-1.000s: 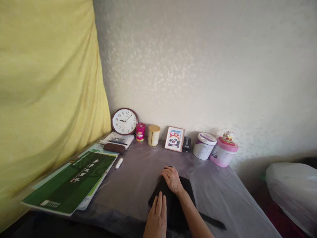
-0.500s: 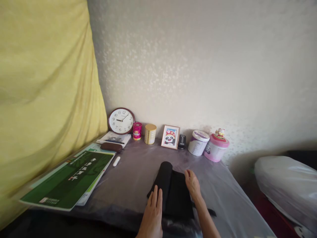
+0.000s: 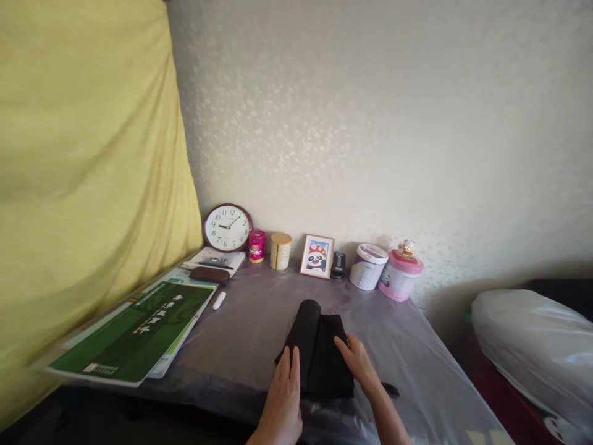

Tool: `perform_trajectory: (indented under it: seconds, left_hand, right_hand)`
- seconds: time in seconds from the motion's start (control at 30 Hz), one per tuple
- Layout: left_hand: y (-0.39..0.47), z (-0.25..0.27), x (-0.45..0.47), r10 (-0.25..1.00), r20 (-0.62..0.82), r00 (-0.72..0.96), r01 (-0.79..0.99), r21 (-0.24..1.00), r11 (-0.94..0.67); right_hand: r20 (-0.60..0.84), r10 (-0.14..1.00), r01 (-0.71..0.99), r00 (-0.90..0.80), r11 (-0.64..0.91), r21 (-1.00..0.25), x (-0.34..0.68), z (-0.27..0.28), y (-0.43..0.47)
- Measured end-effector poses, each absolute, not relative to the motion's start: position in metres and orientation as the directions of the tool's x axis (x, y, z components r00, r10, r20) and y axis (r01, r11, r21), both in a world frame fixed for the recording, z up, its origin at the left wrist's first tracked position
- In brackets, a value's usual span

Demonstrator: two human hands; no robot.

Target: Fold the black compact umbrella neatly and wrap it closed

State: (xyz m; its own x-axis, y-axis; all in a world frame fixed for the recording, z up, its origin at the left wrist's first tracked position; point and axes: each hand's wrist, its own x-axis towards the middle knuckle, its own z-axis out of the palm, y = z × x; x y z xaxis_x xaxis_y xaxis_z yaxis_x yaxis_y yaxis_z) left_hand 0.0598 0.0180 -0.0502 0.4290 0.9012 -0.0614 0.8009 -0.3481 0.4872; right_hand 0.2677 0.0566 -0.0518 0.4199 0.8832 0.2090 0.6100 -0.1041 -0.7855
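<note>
A folded black cloth (image 3: 328,364) lies near the front of the table, its left side rounded into a thick roll. My left hand (image 3: 285,395) rests along the lower left of that roll, fingers stretched out. At the cloth's right edge is my right hand (image 3: 358,363), thumb apart from the fingers and touching the fabric. Neither hand is closed on it. A black strap end (image 3: 390,389) pokes out to the right, beyond my right wrist. The cloth's near left corner is hidden behind my left hand.
Along the wall stand a clock (image 3: 228,227), a pink can (image 3: 256,246), a yellow-lidded can (image 3: 280,252), a panda picture frame (image 3: 317,256) and two tubs (image 3: 368,269). Green books (image 3: 134,337) lie left, beside a small white object (image 3: 219,301). The table's right edge slopes nearby.
My right hand has shifted left and slightly down onto the cloth's right edge, its thumb now spread. My left hand stays on the roll. The view has moved slightly.
</note>
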Motion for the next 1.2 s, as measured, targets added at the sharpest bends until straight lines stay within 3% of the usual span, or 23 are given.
perform_trajectory:
  seconds: [0.2,0.37,0.5,0.77,0.97,1.2]
  left_hand:
    - [0.017,-0.044,0.062,0.907,-0.09,0.411,0.814,0.483,-0.322]
    - [0.02,-0.045,0.063,0.904,-0.111,0.413,0.835,0.441,-0.328]
    - [0.021,-0.048,0.062,0.896,-0.085,0.435,0.829,0.428,-0.361]
    - [0.024,-0.061,0.052,0.894,-0.048,0.446,0.8,0.469,-0.374]
    - [0.026,-0.089,0.032,0.889,0.128,0.439,0.766,0.463,-0.446]
    - [0.026,-0.058,0.047,0.866,0.202,0.457,0.753,0.43,-0.498]
  right_hand:
    - [0.201,0.925,0.439,0.323,0.042,-0.897,0.235,-0.032,0.077]
    - [0.191,0.93,0.402,0.313,0.053,-0.914,0.205,-0.032,0.103]
    - [0.154,0.936,0.465,0.316,-0.012,-0.885,0.193,-0.041,0.114]
    - [0.101,0.958,0.717,0.267,-0.128,-0.685,0.184,-0.035,0.113]
    - [-0.017,0.996,0.648,0.088,-0.07,-0.759,0.177,-0.028,0.11]
    - [-0.001,0.996,0.702,-0.09,0.062,-0.709,0.17,-0.017,0.101]
